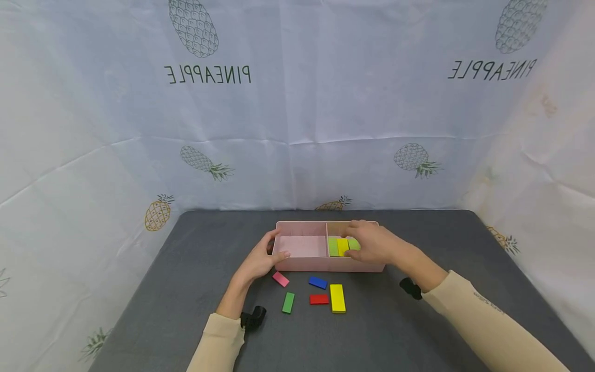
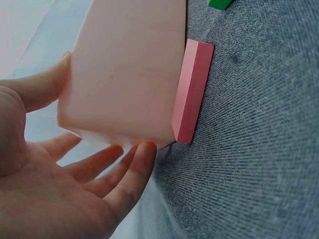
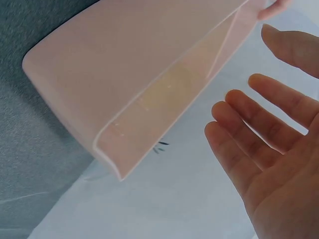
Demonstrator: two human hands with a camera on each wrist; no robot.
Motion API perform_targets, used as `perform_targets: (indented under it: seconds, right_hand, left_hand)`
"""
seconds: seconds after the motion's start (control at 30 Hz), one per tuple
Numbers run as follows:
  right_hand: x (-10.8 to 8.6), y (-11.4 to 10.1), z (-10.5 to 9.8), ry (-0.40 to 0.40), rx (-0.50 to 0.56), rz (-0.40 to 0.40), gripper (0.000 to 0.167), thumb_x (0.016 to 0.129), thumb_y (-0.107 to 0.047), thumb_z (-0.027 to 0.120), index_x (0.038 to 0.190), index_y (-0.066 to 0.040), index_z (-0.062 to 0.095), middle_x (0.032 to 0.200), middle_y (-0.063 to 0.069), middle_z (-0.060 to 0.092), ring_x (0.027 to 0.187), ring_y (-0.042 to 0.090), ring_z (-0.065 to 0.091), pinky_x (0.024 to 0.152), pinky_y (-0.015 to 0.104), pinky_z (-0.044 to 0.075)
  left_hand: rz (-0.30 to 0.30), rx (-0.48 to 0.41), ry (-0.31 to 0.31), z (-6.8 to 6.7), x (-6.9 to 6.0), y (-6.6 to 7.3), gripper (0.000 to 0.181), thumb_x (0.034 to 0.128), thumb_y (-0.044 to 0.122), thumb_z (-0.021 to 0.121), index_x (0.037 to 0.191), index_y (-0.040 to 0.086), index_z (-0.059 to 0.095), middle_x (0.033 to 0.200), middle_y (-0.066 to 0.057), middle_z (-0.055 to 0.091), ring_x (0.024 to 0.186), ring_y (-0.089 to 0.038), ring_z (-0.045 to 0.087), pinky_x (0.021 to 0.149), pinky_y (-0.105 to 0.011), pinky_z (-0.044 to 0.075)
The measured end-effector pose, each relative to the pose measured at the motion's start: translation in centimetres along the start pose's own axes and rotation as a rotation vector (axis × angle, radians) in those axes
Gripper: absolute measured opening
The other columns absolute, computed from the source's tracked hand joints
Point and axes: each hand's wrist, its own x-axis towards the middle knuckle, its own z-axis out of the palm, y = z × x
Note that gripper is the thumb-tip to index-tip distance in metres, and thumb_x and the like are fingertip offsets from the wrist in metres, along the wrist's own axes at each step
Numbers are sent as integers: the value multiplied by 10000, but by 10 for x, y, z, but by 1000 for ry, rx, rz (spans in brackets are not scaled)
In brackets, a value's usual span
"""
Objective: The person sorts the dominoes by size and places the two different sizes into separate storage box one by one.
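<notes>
Reading PINEAPPLE printed backwards twice across the pale cloth [image 1: 297, 108], we found the lettering on the right sleeve [image 1: 495, 323] too small to make out. Our left grip [image 1: 259, 258] held the left end of the pink two-compartment box [image 1: 304, 264] between thumb and fingers on the dark surface [image 1: 386, 333]. Our right grip [image 1: 373, 244], fingers loosely extended with nothing between them, hung over the right compartment's yellow block [image 1: 342, 247] and green blocks [image 1: 333, 247].

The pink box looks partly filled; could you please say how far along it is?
Apparently done: light-green blocks and a yellow block are in the right compartment. Underway: the right hand hovers there, holding nothing visible; the left hand touches the box. Probably left: pink, green, blue, red and yellow pieces on the table.
</notes>
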Motion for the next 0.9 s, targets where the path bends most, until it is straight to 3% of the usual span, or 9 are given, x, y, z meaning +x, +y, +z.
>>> perform_targets:
  seconds: [0.33,0.53,0.9]
  right_hand:
    - [-20,-19,4,43,-30,-88,385,867,-258,803,1200,-81,728,1170,56,654,1022,201,596,849,375,557]
    - [-28,-26,13,72,-78,-186,370,854,-301,817,1148,-92,735,1066,31,668,931,169,599,819,347,547]
    - [-37,-41,32,59,-41,-212,352,867,-305,808,1152,-117,720,1076,-2,642,859,115,556,773,289,533]
  left_hand:
    - [5,-1,-6,-1,1,-1,759,952,218,728,1584,92,326,1598,-195,335,1411,-474,386,1062,-620,395]
    - [-2,10,-6,0,1,-1,751,956,217,723,1584,101,326,1598,-198,334,1412,-475,384,1058,-620,401]
    - [-8,1,-14,-1,2,1,752,957,214,722,1581,78,323,1598,-213,327,1425,-469,369,1073,-619,386]
